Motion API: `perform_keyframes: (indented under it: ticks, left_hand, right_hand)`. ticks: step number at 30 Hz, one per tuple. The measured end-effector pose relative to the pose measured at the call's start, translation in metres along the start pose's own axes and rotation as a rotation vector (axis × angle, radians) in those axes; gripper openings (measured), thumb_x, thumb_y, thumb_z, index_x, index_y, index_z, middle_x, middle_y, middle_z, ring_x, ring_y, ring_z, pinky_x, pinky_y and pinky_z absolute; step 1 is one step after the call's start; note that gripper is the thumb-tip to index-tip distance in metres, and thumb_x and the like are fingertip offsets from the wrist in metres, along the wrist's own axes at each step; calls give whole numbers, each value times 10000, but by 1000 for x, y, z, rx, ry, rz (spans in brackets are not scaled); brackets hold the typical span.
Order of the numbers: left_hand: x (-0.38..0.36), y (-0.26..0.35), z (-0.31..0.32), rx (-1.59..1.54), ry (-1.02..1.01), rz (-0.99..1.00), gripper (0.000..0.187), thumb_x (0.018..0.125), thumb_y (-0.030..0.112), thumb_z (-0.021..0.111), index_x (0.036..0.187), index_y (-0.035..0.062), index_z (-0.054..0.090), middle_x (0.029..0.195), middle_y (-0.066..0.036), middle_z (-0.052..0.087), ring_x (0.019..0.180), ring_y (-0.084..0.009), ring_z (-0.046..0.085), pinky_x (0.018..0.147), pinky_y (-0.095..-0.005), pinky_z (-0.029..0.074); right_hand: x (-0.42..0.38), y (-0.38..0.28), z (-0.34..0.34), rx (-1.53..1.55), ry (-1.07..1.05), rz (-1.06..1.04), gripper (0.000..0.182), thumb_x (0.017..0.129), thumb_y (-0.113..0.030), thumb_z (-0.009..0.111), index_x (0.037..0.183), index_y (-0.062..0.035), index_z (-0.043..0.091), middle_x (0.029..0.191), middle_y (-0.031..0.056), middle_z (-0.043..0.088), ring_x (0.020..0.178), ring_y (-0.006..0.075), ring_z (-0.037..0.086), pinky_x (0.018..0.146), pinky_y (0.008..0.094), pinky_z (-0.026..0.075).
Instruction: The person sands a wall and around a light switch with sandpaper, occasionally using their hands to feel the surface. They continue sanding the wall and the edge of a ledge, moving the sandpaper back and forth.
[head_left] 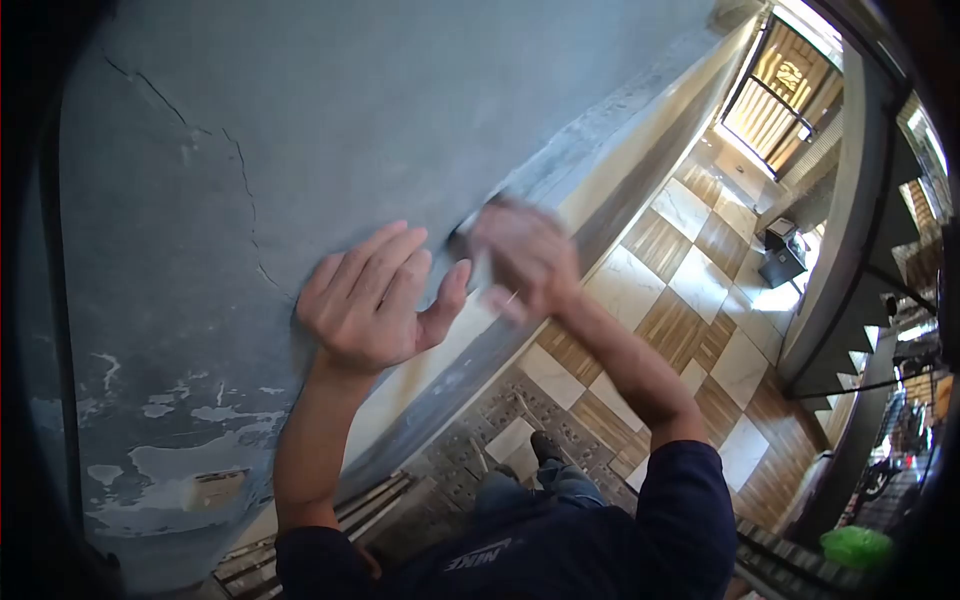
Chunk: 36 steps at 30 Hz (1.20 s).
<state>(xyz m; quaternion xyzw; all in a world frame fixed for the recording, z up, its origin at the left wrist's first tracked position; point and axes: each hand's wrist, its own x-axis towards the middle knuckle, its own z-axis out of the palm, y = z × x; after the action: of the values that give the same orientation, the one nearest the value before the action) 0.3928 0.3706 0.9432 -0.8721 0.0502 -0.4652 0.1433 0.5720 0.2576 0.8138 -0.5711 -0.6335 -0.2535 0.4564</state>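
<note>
My left hand [372, 300] lies against the grey-blue wall [330, 120], fingers stretched out and thumb apart, with nothing in it. To its right, my right hand [528, 255] is at the wall's lower edge, smeared by motion. Its fingers are curled around something with a dark edge, mostly hidden and too blurred to name. A thin dark crack [245, 180] runs down the wall left of my hands. Lower on the wall, patches of peeled paint [190, 460] show a paler layer.
A cream band runs along the wall above a checkered tile floor [625, 285]. Below me are rough, pitted boards and slatted wood. A dark box [782, 262] stands at the right, near a gate [780, 100]. Stairs [860, 270] and a green bag [856, 546] are at the far right.
</note>
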Motion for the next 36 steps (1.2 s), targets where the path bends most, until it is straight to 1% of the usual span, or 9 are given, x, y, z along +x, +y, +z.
perform_keyframes:
  ticks: [6, 7, 10, 16, 22, 25, 28, 33, 36]
  left_hand:
    - [-2, -1, 6, 111, 4, 2, 170, 790, 218, 756, 766, 84, 655, 846, -19, 721, 775, -180, 720, 552, -250, 438]
    - [-4, -1, 7, 115, 11, 10, 172, 791, 224, 756, 768, 85, 656, 840, -17, 720, 767, -176, 719, 552, -247, 440]
    - [-6, -3, 8, 89, 67, 27, 175, 790, 229, 759, 770, 88, 657, 828, -22, 719, 754, -178, 717, 554, -249, 455]
    - [-6, -1, 10, 110, 72, 2, 178, 785, 222, 764, 755, 82, 658, 817, -27, 715, 727, -180, 711, 546, -252, 472]
    - [-5, -4, 17, 125, 202, 40, 313, 851, 304, 704, 640, 101, 595, 731, 4, 681, 686, -114, 683, 484, -227, 367]
    - [-5, -4, 17, 106, 204, 45, 310, 854, 298, 702, 642, 100, 594, 734, 2, 683, 685, -116, 683, 486, -227, 369]
    - [-6, -1, 13, 119, 126, 3, 192, 781, 231, 769, 724, 90, 651, 811, -21, 712, 687, -161, 699, 521, -241, 449]
    - [-6, -4, 14, 98, 204, 34, 202, 793, 223, 757, 702, 94, 631, 836, -35, 724, 676, -160, 694, 516, -241, 447]
    - [-6, -2, 12, 67, 198, 30, 207, 803, 213, 748, 692, 93, 620, 857, -42, 730, 675, -164, 693, 526, -246, 459]
  right_hand:
    - [5, 95, 1, -324, 362, 230, 323, 826, -292, 616, 937, -8, 722, 930, 150, 721, 936, 299, 694, 928, 423, 517]
    - [7, 84, 11, -250, 374, 46, 377, 845, -345, 587, 933, -4, 721, 942, 161, 723, 906, 295, 705, 917, 395, 530]
    - [14, 35, 4, -191, 200, -120, 348, 828, -317, 642, 935, 5, 714, 895, 160, 717, 849, 295, 708, 857, 390, 550]
    - [12, 140, -37, -372, 337, 125, 167, 828, -142, 642, 827, 9, 712, 807, 130, 719, 760, 283, 710, 747, 361, 579]
    - [20, 85, -22, -276, 75, -279, 253, 845, -293, 676, 936, -68, 746, 893, 111, 745, 807, 260, 732, 760, 395, 602]
    - [12, 163, -51, -562, 46, 33, 230, 933, -258, 561, 920, -105, 733, 890, 73, 744, 766, 210, 723, 698, 323, 602]
    - [15, 130, -27, -519, 83, 77, 221, 940, -181, 526, 860, -71, 699, 842, 92, 728, 694, 213, 701, 662, 302, 589]
    - [15, -17, 8, -88, 59, -90, 246, 810, -164, 642, 971, 16, 691, 1028, 182, 714, 958, 314, 699, 953, 458, 525]
    - [-18, 31, 20, -93, 149, -151, 338, 842, -90, 571, 1120, 86, 644, 1160, 248, 661, 1097, 353, 647, 1046, 490, 459]
